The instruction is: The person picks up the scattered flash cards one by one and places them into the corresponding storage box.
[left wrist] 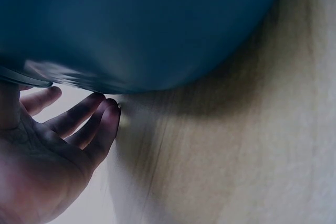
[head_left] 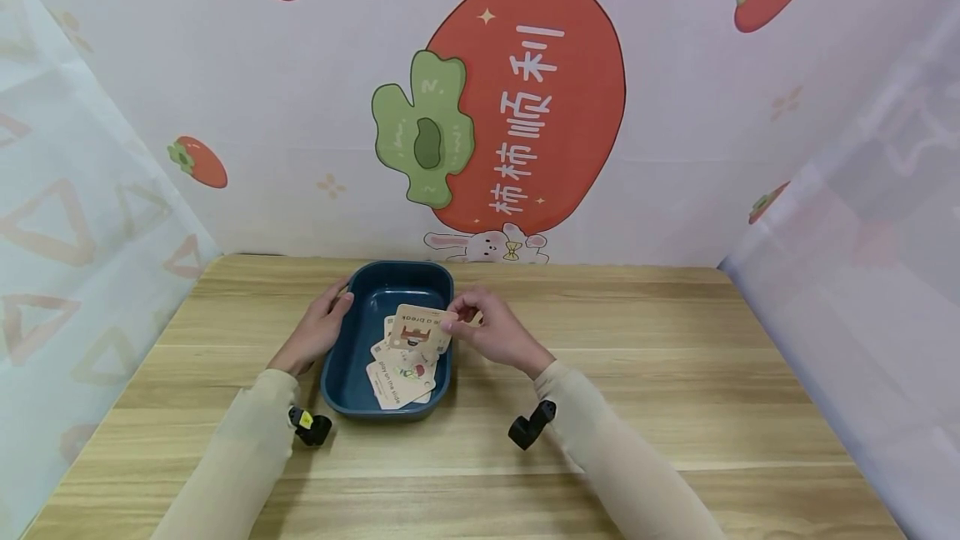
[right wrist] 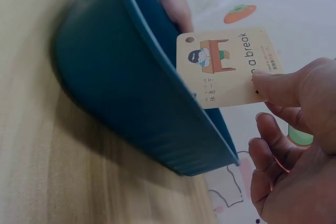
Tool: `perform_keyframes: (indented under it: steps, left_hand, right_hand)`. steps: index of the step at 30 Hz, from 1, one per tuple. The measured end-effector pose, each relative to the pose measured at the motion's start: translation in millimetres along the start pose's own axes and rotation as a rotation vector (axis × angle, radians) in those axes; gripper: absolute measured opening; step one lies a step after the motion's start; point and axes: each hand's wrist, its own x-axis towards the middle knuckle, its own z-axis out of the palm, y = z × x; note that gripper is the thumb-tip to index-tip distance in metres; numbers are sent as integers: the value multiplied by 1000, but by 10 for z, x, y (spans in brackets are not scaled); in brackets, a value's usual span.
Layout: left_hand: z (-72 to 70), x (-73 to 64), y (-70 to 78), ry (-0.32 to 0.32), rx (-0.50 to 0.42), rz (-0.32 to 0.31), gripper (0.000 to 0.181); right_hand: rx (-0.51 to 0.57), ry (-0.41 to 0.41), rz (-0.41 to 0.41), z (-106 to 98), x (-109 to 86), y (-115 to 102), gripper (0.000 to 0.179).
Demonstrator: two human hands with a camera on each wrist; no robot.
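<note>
A dark blue rectangular plastic basin stands on the wooden table. My left hand grips its left rim, thumb over the edge and fingers against the outer wall. Over the basin's right side, my right hand pinches a flash card between thumb and forefinger; the right wrist view shows the card's seated figure at a table and the words "a break", partly covered by the thumb. Several other picture cards lie fanned and overlapping inside the basin, one reading "play on the slide".
The wooden table extends to both sides of the basin. Behind it hangs a pale cloth printed with persimmons, and similar cloth closes off the left and right sides. Small black cameras are strapped at both wrists.
</note>
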Motion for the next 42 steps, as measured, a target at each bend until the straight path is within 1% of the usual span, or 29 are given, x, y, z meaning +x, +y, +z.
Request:
perform_keyframes:
  steps: [11,22,28,36,39,42]
  left_hand:
    - [-9,-1,3,0,-1,3,58]
    - [8,17,0,9,6,4,59]
    - [5,6,8,8,2,0,58]
    - [-8,-3,0,15,4,-7,58]
    - [-21,-2,8,13,4,-21,59]
    - [-63,-8,24,11,-5,-21,60]
  right_hand:
    - [-22,-21,-12,33,8,35,6]
    - [-14,-23,18,-4,-11,41,6]
    - [-14,-19,37,-36,-54,40,10]
    - [-23,24,63,-164,-135,39,19]
    - [-41,48,71,-260,-187,57,18]
    - [-82,69,55,-402,-253,99,17]
